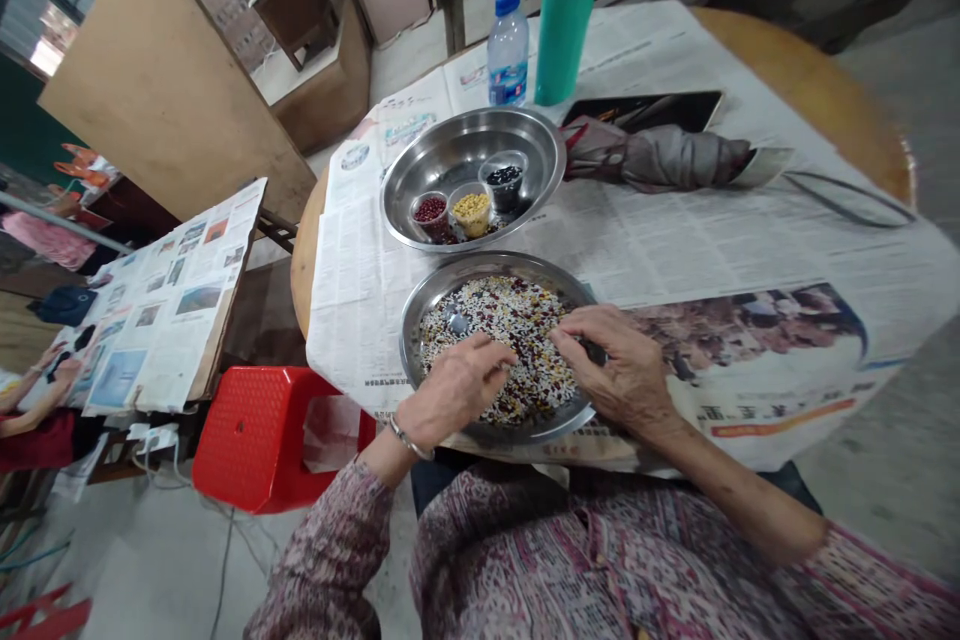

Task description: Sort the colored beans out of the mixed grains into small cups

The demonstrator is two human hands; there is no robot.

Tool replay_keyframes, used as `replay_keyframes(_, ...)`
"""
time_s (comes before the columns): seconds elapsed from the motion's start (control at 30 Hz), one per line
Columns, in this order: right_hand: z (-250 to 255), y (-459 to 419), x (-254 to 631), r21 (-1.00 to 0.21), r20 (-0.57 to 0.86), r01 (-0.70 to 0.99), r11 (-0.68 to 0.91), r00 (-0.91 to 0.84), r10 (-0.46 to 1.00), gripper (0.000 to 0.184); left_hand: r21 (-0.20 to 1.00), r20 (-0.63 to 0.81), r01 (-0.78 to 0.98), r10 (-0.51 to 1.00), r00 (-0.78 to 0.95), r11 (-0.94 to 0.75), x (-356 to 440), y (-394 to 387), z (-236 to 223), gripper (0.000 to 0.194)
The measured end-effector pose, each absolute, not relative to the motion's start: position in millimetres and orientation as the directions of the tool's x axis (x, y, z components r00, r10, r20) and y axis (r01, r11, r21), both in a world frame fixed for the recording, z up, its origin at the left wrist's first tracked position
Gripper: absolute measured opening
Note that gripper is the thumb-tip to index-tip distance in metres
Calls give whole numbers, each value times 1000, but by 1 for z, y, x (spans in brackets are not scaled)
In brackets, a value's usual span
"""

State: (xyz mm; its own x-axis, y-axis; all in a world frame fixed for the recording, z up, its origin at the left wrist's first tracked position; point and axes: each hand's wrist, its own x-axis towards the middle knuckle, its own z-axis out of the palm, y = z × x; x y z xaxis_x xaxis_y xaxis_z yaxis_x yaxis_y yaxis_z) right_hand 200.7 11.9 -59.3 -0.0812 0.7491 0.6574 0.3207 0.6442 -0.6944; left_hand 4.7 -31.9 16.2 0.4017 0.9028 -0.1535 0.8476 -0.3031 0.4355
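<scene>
A steel basin (409, 345) in front of me holds a spread of mixed white grains and red, yellow and dark beans (525, 320). My left hand (466, 382) is over its near left part, fingers curled and closed above the mix; anything in them is hidden. At the right rim, my right hand (619, 365) has thumb and forefinger pinched together over the grains, and what they hold is too small to name. Behind stands a second steel basin (442, 155) with cups of red beans (430, 210), yellow beans (471, 208) and black beans (505, 178).
Newspaper (352, 320) covers the round table. Beyond the basins stand a water bottle (508, 50) and a green bottle (570, 20). A folded umbrella (667, 158) lies near a dark phone-like slab (690, 108). A red stool (247, 440) is at left, and another person's hands (60, 370) show farther off.
</scene>
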Motion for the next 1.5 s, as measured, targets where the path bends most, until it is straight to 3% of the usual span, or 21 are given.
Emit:
replay_keyframes(0.13, -58, 12, 200, -720, 628, 328, 612, -69, 775, 11, 356, -231, 840, 833, 503, -409, 6, -61, 23, 20)
replay_keyframes(0.27, -57, 11, 200, -737, 607, 325, 592, -65, 792, 11, 243, -253, 911, 885, 391, -334, -3, -59, 20, 19)
replay_keyframes(0.4, -57, 11, 200, -746, 598, 324, 582, -60, 799, 11, 212, -107, 919, 926, 361, -333, -9, -30, 10, 31)
replay_keyframes(0.53, -58, 12, 200, -741, 609, 317, 593, -56, 791, 11, 290, 75, 912, 957, 281, -290, -4, 0, 5, 21)
replay_keyframes(0.63, -59, 12, 200, -740, 614, 314, 595, -48, 788, 11, 318, 74, 911, 965, 252, -262, 8, 12, 7, 18)
replay_keyframes(0.9, -61, 9, 203, -762, 591, 325, 560, -5, 807, 17, 216, 21, 750, 771, 636, -625, 33, -9, 4, 28)
replay_keyframes(1.03, -63, 9, 203, -773, 578, 321, 547, 4, 816, 22, 166, 46, 676, 690, 722, -718, 35, -9, -11, 36)
replay_keyframes(1.2, -62, 9, 202, -784, 567, 309, 538, 7, 823, 21, 92, 45, 763, 768, 639, -640, 33, 24, -12, 28)
replay_keyframes(1.37, -57, 9, 200, -784, 572, 305, 541, 14, 820, 18, 36, 4, 927, 927, 375, -374, 13, 27, 9, 24)
replay_keyframes(1.5, -57, 10, 200, -783, 572, 306, 541, 11, 820, 16, 113, -65, 953, 955, 289, -281, -5, -9, 21, 19)
